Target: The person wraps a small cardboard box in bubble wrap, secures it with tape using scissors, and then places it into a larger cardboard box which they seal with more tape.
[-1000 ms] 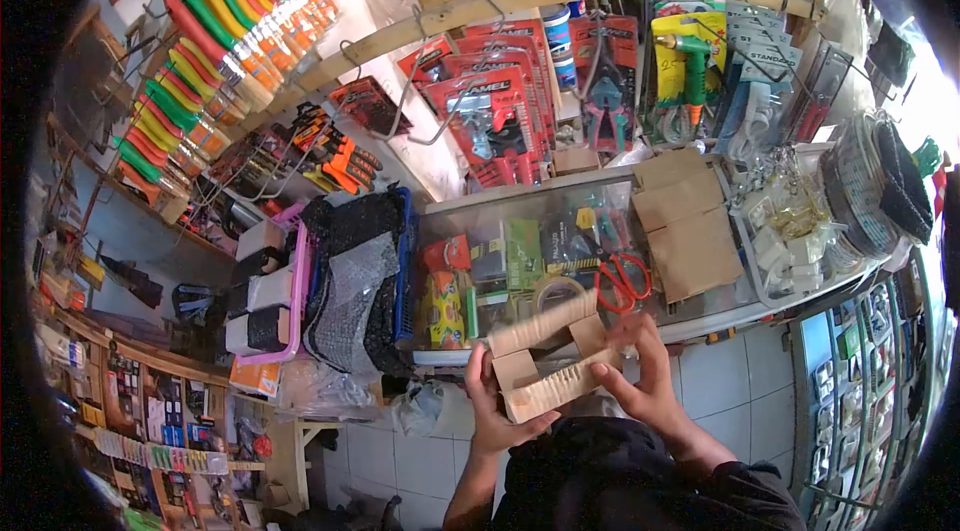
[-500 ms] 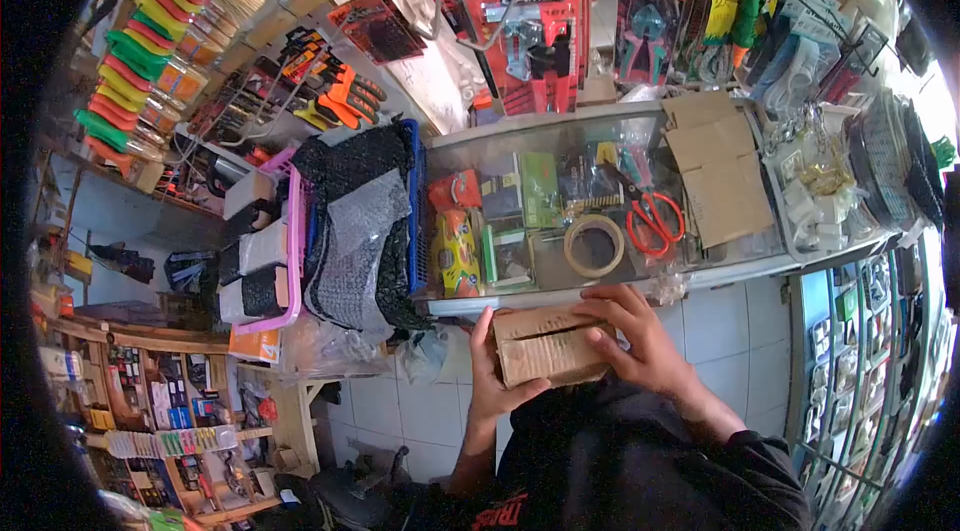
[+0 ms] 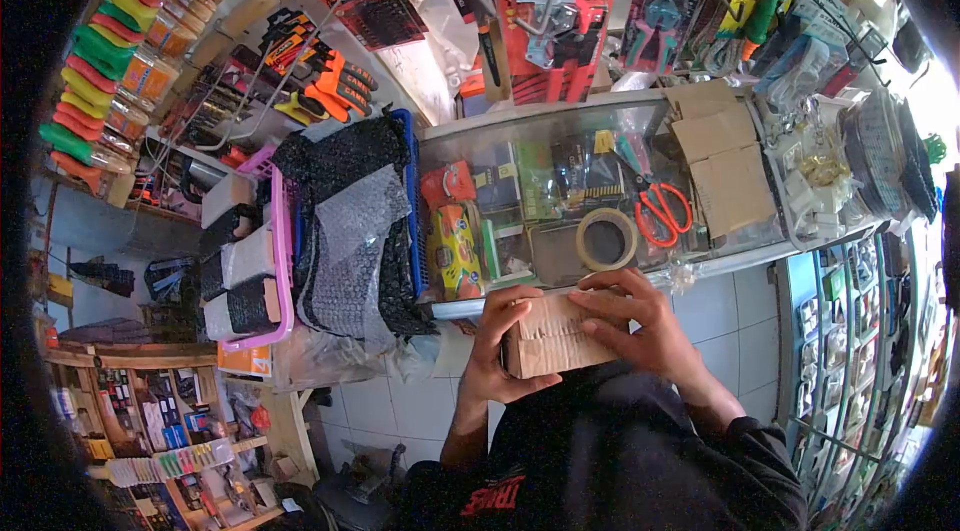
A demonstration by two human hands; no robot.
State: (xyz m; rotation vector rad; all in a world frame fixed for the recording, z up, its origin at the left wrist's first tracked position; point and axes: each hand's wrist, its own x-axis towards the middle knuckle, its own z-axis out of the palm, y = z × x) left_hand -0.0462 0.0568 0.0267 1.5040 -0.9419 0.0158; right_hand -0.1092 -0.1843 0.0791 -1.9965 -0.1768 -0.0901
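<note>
Cardboard box (image 3: 562, 343) is held between both hands in front of the person's dark shirt (image 3: 600, 441), near the front edge of the glass counter (image 3: 465, 307), with ragged flap edges meeting along its top. The left hand (image 3: 492, 351) clasps the box's left end, thumb along the lower side and fingers curled at the upper corner. The right hand (image 3: 640, 326) lays bent, slightly parted fingers and thumb on the top near the right end; whether it also grips a side cannot be told. Just beyond, on the counter, lies a roll of tape (image 3: 584, 243), and beside it scissors (image 3: 684, 207) with red-orange handles. Farther right are flat cardboard pieces (image 3: 728, 186). Left of the counter's packets stand a blue basket (image 3: 415, 221) and a pink basket (image 3: 284, 281), with bubble wrap (image 3: 355, 241) over the blue one. Carded tools (image 3: 550, 31) hang above the counter.
</note>
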